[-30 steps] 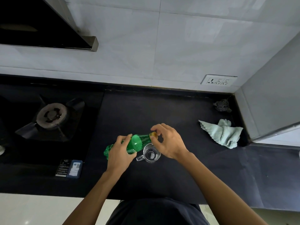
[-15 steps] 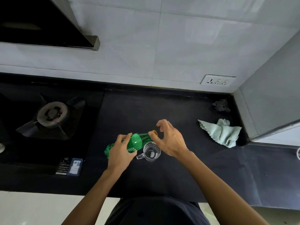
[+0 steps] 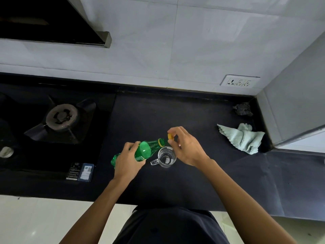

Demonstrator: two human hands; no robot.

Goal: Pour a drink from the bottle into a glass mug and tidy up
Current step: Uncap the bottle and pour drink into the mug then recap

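A green plastic bottle (image 3: 147,150) is held tilted, neck pointing right, above the black counter (image 3: 175,113). My left hand (image 3: 127,161) grips its body. My right hand (image 3: 187,147) pinches the yellow cap (image 3: 170,136) between thumb and fingers, just off the bottle's mouth; a yellow ring stays on the neck. Directly below the neck stands a clear glass mug (image 3: 166,157), upright, its handle pointing left, apparently with no liquid in it.
A gas burner (image 3: 61,116) sits to the left on the stove. A label sticker (image 3: 80,172) lies at the stove's front edge. A pale green cloth (image 3: 242,138) and a dark scrubber (image 3: 242,110) lie at the right by the wall.
My right hand has twisted the cap and lifted it slightly off the bottle's mouth. The bottle stays tilted over the mug in my left hand.
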